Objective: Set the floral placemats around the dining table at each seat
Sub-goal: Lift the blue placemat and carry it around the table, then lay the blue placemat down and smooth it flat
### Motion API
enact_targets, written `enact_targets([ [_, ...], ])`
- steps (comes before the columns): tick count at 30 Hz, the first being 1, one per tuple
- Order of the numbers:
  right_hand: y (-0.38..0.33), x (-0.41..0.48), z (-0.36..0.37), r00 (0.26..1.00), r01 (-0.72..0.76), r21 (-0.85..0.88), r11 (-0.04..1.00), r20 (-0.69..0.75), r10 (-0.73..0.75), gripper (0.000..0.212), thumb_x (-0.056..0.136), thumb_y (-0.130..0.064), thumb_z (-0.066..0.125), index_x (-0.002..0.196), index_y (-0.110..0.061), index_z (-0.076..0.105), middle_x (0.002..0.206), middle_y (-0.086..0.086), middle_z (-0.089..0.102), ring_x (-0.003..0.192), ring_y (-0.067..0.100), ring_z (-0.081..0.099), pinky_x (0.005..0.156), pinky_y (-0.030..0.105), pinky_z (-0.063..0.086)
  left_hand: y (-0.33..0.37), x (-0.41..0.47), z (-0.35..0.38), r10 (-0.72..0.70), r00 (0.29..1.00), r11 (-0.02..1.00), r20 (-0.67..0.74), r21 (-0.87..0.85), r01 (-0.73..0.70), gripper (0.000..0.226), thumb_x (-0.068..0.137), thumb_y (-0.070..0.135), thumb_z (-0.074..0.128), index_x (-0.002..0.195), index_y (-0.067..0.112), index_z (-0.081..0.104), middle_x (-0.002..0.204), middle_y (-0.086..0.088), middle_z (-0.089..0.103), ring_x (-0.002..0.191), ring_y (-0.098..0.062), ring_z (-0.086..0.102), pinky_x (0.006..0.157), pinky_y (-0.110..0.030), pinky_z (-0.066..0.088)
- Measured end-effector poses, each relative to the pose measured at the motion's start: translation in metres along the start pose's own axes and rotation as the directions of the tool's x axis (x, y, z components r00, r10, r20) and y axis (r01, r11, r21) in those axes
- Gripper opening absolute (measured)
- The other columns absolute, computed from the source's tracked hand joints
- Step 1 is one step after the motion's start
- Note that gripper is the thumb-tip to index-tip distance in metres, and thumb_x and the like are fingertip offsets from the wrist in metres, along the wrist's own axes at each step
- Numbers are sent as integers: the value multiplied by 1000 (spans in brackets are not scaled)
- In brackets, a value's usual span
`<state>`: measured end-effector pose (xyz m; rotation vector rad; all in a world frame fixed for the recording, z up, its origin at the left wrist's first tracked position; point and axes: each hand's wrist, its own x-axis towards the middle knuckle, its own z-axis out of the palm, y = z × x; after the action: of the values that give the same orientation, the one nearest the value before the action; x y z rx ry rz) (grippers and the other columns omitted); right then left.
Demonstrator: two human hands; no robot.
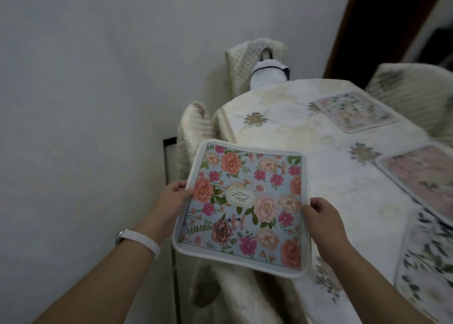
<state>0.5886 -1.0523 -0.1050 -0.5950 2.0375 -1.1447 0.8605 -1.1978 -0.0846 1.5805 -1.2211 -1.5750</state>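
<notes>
I hold a light-blue floral placemat [245, 208] with pink and orange flowers and a white border, flat in the air above the table's left edge. My left hand [175, 196] grips its left side, my right hand [323, 215] its right side. The dining table [289, 132] wears a cream patterned cloth. Three more placemats lie on it: a pale one [355, 111] at the far right, a pink one [426, 176] at the right edge, and a white leafy one [431, 269] near the front right.
A cream-covered chair [193, 137] stands tucked at the table's left side, below the held placemat. Another covered chair [247, 61] with a white bag [267, 74] on it stands at the far end. A third chair [411, 88] is at the right. A white wall runs close along the left.
</notes>
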Motion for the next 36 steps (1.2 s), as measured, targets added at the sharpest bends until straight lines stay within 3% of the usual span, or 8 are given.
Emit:
enact_targets([
  [5, 6, 19, -21, 971, -86, 41, 995, -219, 93, 15, 97, -23, 54, 93, -11, 60, 85, 5, 70, 74, 24, 69, 63, 41, 58, 32, 77, 66, 32, 979, 995, 203, 85, -50, 6, 94, 8, 58, 94, 5, 64, 92, -21, 73, 77, -36, 72, 66, -44, 59],
  [8, 10, 27, -23, 925, -155, 106, 982, -335, 182, 16, 97, -23, 54, 92, -10, 60, 83, 6, 70, 73, 26, 69, 63, 48, 60, 43, 115, 100, 0, 940, 989, 341, 141, -51, 7, 95, 10, 59, 96, 6, 65, 88, -16, 73, 71, -29, 73, 58, -35, 57],
  [11, 14, 33, -15, 860, -224, 189, 956, -424, 285, 13, 97, -21, 55, 93, -9, 60, 86, 8, 70, 74, 27, 69, 67, 47, 60, 56, 149, 127, -8, 889, 975, 458, 201, -95, 5, 93, 9, 61, 94, 6, 65, 83, -15, 73, 67, -27, 72, 56, -34, 57],
  [16, 16, 30, 2, 757, -274, 274, 922, -530, 383, 11, 94, -21, 57, 90, -13, 62, 86, 7, 72, 77, 28, 71, 75, 53, 59, 65, 184, 159, -51, 798, 953, 600, 268, -141, 6, 92, 12, 61, 92, 7, 65, 80, -17, 75, 72, -34, 73, 67, -44, 60],
  [26, 20, 3, 6, 572, -265, 446, 855, -641, 512, 13, 96, -21, 55, 93, -9, 60, 85, 7, 70, 74, 24, 70, 66, 43, 59, 68, 182, 212, -88, 641, 914, 762, 318, -252, 9, 93, 13, 60, 85, 13, 62, 79, -12, 73, 64, -25, 72, 56, -32, 55],
  [32, 35, -16, 0, 534, -230, 499, 835, -653, 537, 13, 96, -21, 53, 92, -11, 60, 84, 8, 70, 76, 30, 70, 70, 56, 60, 65, 164, 226, -85, 615, 888, 784, 340, -310, 4, 92, 14, 61, 92, 11, 64, 88, -18, 74, 73, -33, 72, 66, -41, 59],
  [36, 41, -21, -2, 546, -214, 512, 832, -643, 537, 13, 97, -22, 53, 92, -12, 60, 86, 7, 69, 73, 24, 69, 63, 45, 59, 65, 154, 226, -79, 620, 878, 780, 349, -327, 10, 92, 14, 62, 99, 7, 64, 89, -19, 74, 74, -34, 73, 68, -43, 60],
])
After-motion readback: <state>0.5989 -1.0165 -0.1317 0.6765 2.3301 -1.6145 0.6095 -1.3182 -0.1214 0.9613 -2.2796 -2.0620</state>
